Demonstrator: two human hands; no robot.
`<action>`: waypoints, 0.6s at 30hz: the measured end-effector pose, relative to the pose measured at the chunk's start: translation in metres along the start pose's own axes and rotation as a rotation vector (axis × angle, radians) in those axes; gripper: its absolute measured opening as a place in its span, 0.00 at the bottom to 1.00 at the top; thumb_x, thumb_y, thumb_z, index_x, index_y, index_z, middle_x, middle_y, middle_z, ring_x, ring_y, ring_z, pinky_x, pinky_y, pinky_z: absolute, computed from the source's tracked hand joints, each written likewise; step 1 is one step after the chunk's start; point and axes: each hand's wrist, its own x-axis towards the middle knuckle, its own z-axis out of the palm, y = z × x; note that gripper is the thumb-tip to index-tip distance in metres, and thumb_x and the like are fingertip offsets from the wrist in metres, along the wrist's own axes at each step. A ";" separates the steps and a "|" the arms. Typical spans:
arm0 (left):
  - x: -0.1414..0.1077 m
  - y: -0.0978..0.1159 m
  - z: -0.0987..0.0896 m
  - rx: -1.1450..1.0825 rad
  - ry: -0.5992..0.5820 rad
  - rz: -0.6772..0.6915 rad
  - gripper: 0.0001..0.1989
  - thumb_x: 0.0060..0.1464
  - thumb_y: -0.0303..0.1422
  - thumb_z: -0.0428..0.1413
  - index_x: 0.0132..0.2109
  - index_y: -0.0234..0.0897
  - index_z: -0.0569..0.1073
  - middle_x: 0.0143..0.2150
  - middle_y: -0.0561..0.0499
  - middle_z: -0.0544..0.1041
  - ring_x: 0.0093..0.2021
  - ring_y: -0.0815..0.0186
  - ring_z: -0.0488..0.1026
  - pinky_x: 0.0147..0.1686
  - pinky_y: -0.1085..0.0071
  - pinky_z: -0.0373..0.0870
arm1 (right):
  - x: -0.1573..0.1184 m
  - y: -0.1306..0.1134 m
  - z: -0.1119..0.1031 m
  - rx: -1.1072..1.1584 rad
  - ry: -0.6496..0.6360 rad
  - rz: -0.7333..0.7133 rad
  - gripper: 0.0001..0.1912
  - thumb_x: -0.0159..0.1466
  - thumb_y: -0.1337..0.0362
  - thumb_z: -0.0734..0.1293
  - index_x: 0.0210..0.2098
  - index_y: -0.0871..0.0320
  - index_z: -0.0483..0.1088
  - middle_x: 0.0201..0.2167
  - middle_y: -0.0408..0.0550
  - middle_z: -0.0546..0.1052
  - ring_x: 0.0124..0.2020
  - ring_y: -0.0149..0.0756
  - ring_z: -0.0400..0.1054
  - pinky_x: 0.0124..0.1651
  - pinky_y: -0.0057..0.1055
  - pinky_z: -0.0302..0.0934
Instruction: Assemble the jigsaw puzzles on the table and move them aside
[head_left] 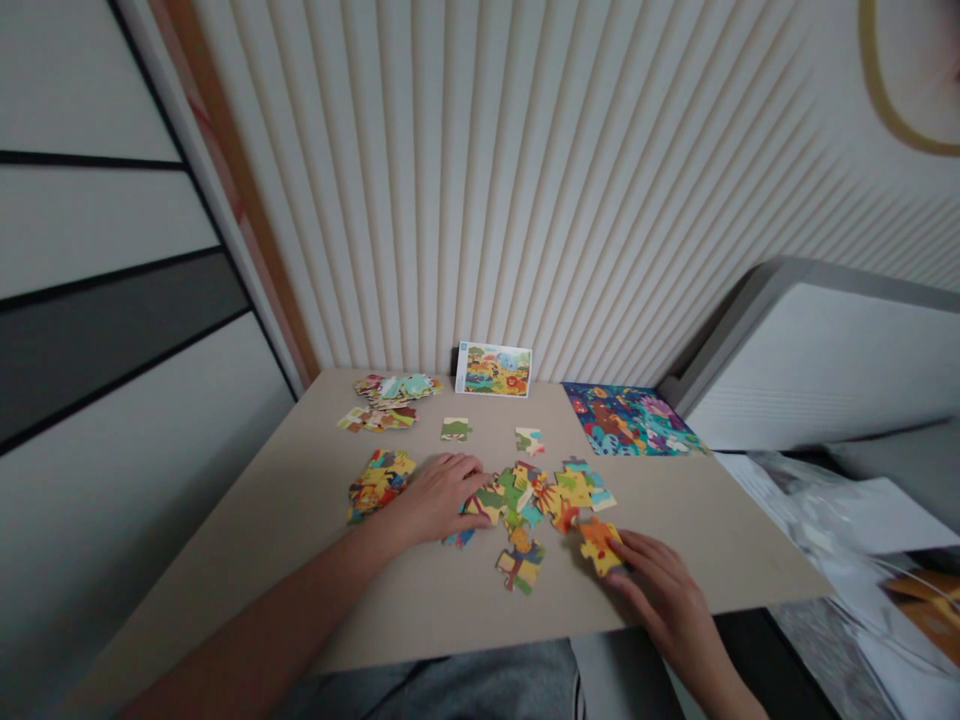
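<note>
My right hand (660,575) pinches an orange and yellow puzzle piece (600,546) between thumb and fingers, near the table's front edge. My left hand (439,495) lies low over the table, its thumb apart from the stretched fingers. Those fingertips touch a yellow and green puzzle piece (486,503) at the left side of a loose heap of puzzle pieces (517,490). Under the left thumb shows part of a blue piece (460,538). In front of the heap lies a piece with a brown tree trunk (523,567).
Left of my left hand sits a cluster of yellow pieces (381,480). Stacked pieces (397,390) lie at the back left. A picture card (493,370) leans at the wall. Two single pieces, one green (455,429), lie before it. A dark blue picture sheet (630,420) is at the right.
</note>
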 end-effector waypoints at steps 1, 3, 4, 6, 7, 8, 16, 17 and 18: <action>0.000 -0.002 0.000 -0.002 0.006 -0.009 0.29 0.55 0.52 0.63 0.58 0.42 0.73 0.49 0.45 0.73 0.51 0.55 0.71 0.54 0.59 0.66 | -0.015 0.001 0.001 -0.003 0.009 0.014 0.20 0.67 0.55 0.69 0.58 0.46 0.74 0.59 0.53 0.75 0.59 0.54 0.69 0.59 0.55 0.67; 0.000 -0.005 0.003 -0.024 0.016 -0.023 0.28 0.54 0.50 0.65 0.57 0.42 0.73 0.50 0.46 0.72 0.51 0.56 0.71 0.54 0.59 0.66 | -0.036 0.001 0.004 -0.014 -0.002 0.032 0.21 0.67 0.55 0.69 0.59 0.46 0.73 0.61 0.53 0.73 0.61 0.55 0.67 0.60 0.57 0.67; 0.000 -0.006 0.004 -0.044 0.021 -0.030 0.28 0.53 0.49 0.65 0.57 0.41 0.73 0.50 0.46 0.72 0.51 0.56 0.71 0.55 0.59 0.67 | -0.042 -0.001 0.006 -0.021 -0.013 0.040 0.21 0.68 0.55 0.68 0.60 0.46 0.72 0.62 0.53 0.72 0.62 0.56 0.66 0.60 0.58 0.66; 0.000 -0.007 0.007 -0.100 0.027 -0.041 0.28 0.53 0.47 0.67 0.57 0.41 0.73 0.50 0.46 0.71 0.51 0.57 0.71 0.55 0.61 0.68 | -0.045 -0.006 0.009 -0.038 -0.047 0.062 0.21 0.68 0.55 0.67 0.61 0.47 0.72 0.64 0.54 0.69 0.64 0.56 0.64 0.62 0.59 0.65; 0.000 -0.007 0.009 -0.138 0.026 -0.045 0.28 0.53 0.46 0.67 0.57 0.41 0.73 0.51 0.46 0.71 0.51 0.58 0.71 0.54 0.61 0.68 | -0.043 -0.009 0.011 -0.050 -0.053 0.078 0.21 0.69 0.55 0.66 0.60 0.47 0.72 0.65 0.54 0.68 0.64 0.56 0.64 0.62 0.59 0.64; 0.000 -0.007 0.010 -0.180 0.025 -0.047 0.27 0.54 0.44 0.66 0.57 0.41 0.72 0.51 0.46 0.70 0.51 0.58 0.71 0.54 0.62 0.69 | -0.040 -0.012 0.012 -0.062 -0.051 0.095 0.20 0.69 0.55 0.66 0.59 0.48 0.73 0.66 0.54 0.67 0.65 0.56 0.64 0.62 0.58 0.65; 0.006 -0.013 -0.002 -0.400 0.073 -0.134 0.08 0.64 0.34 0.57 0.47 0.38 0.78 0.43 0.49 0.73 0.41 0.65 0.73 0.44 0.70 0.72 | -0.010 -0.022 0.014 -0.063 0.019 0.087 0.18 0.69 0.55 0.64 0.58 0.48 0.72 0.62 0.54 0.71 0.61 0.54 0.67 0.59 0.55 0.66; 0.007 -0.012 -0.006 -0.402 0.080 -0.141 0.08 0.64 0.34 0.57 0.46 0.38 0.78 0.42 0.49 0.73 0.41 0.65 0.73 0.43 0.70 0.71 | -0.005 -0.025 0.013 -0.052 0.015 0.067 0.19 0.70 0.56 0.64 0.58 0.47 0.72 0.61 0.53 0.71 0.60 0.53 0.68 0.59 0.54 0.66; 0.007 -0.009 -0.010 -0.405 0.088 -0.143 0.07 0.64 0.34 0.58 0.46 0.38 0.78 0.41 0.49 0.74 0.41 0.65 0.73 0.43 0.70 0.71 | 0.000 -0.031 0.012 -0.041 0.007 0.043 0.18 0.70 0.57 0.64 0.58 0.47 0.71 0.60 0.53 0.72 0.60 0.52 0.68 0.59 0.53 0.66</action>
